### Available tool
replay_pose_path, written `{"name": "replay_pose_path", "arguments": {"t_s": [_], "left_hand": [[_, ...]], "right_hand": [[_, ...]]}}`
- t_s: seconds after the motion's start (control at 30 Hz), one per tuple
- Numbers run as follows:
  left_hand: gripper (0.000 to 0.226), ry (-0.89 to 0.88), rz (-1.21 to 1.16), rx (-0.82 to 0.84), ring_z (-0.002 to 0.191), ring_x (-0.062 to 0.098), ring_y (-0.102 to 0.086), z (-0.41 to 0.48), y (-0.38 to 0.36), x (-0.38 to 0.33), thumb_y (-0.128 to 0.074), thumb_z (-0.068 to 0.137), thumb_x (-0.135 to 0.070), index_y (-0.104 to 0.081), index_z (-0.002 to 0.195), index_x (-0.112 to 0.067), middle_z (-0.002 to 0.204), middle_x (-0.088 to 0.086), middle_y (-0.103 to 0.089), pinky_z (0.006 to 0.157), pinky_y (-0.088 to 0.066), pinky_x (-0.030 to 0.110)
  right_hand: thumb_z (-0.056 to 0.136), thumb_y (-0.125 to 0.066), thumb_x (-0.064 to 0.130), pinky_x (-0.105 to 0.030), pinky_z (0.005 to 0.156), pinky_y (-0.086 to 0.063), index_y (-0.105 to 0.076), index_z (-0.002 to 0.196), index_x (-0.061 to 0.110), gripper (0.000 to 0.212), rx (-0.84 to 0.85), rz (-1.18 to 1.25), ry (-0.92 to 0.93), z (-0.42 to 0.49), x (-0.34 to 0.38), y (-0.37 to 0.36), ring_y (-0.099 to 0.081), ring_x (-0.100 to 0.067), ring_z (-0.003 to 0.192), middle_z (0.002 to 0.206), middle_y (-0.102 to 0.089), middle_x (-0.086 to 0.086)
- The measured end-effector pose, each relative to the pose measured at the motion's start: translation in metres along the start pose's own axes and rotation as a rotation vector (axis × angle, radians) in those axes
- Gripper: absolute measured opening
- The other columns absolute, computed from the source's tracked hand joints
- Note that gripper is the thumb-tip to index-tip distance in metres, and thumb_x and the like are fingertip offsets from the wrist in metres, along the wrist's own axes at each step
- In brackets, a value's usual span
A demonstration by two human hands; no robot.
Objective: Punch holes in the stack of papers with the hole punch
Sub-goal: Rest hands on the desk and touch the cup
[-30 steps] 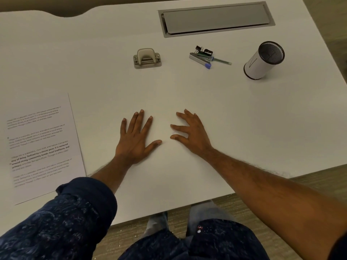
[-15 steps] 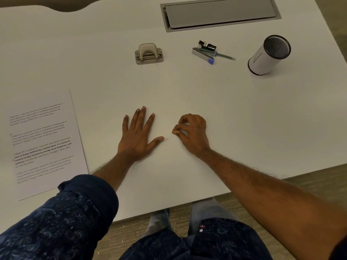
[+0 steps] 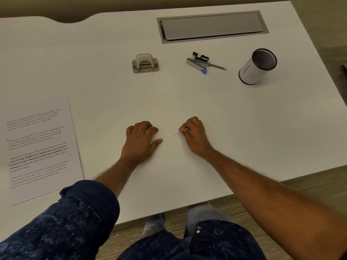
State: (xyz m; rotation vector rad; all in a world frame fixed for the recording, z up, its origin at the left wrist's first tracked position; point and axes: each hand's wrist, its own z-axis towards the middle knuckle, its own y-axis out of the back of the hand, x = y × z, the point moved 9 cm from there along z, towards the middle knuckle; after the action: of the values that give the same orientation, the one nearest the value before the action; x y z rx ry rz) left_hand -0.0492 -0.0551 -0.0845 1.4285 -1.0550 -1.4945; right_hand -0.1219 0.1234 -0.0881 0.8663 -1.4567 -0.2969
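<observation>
Broad white desk [image 3: 225, 113]. Stack of printed white paper sheets [image 3: 39, 147] lies flat at near left edge; light, limp, liable to fan apart, best pinched along one squared edge. Small grey metal hole punch [image 3: 145, 63] sits far centre, well apart from sheets; stiff, heavier, take by base. Left hand [image 3: 140, 141] and right hand [image 3: 193, 136] rest on desk, fingers curled, holding nothing.

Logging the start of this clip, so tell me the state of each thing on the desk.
hole punch: untouched, handle up
stack of papers: flat, unpunched
pen cup: upright
cable tray lid: closed
left hand: curled, empty
right hand: curled, empty
</observation>
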Motion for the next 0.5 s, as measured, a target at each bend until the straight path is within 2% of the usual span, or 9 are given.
{"name": "replay_pose_path", "arguments": {"t_s": [0.07,0.2,0.33,0.5], "left_hand": [[0.040,0.015,-0.028,-0.011,0.101,0.025,-0.054,0.005,-0.001,-0.005,-0.050,0.093,-0.050,-0.064,0.113,-0.018,0.110,0.003,-0.054,0.091,-0.034,0.039],[0.031,0.050,-0.091,0.003,0.096,0.022,-0.055,0.014,-0.007,-0.017,-0.063,0.090,-0.044,-0.067,0.111,-0.021,0.103,0.000,-0.056,0.086,-0.031,0.034],[0.027,0.113,-0.169,0.014,0.095,0.018,-0.054,0.023,-0.012,-0.025,-0.064,0.089,-0.046,-0.069,0.108,-0.028,0.101,-0.005,-0.057,0.086,-0.028,0.031],[0.024,0.191,-0.229,0.007,0.094,0.015,-0.054,0.030,-0.015,-0.029,-0.065,0.087,-0.048,-0.072,0.102,-0.032,0.097,-0.009,-0.059,0.086,-0.027,0.032]], "right_hand": [[0.089,-0.057,0.018,-0.039,0.087,-0.044,-0.064,0.085,0.007,0.014,-0.016,0.055,-0.031,0.000,-0.006,0.008,-0.050,-0.024,0.092,0.095,-0.049,-0.001],[0.091,-0.060,0.012,-0.039,0.088,-0.046,-0.063,0.086,0.009,0.007,-0.034,0.112,-0.097,0.000,-0.020,0.016,-0.052,-0.024,0.094,0.096,-0.051,-0.005],[0.091,-0.062,0.012,-0.037,0.088,-0.046,-0.059,0.083,0.016,0.009,-0.026,0.126,-0.112,-0.002,-0.025,0.019,-0.051,-0.021,0.093,0.095,-0.051,-0.003],[0.090,-0.063,0.014,-0.039,0.087,-0.045,-0.064,0.084,0.010,0.007,-0.028,0.101,-0.097,0.000,-0.028,0.018,-0.050,-0.018,0.089,0.093,-0.051,0.000]]}}
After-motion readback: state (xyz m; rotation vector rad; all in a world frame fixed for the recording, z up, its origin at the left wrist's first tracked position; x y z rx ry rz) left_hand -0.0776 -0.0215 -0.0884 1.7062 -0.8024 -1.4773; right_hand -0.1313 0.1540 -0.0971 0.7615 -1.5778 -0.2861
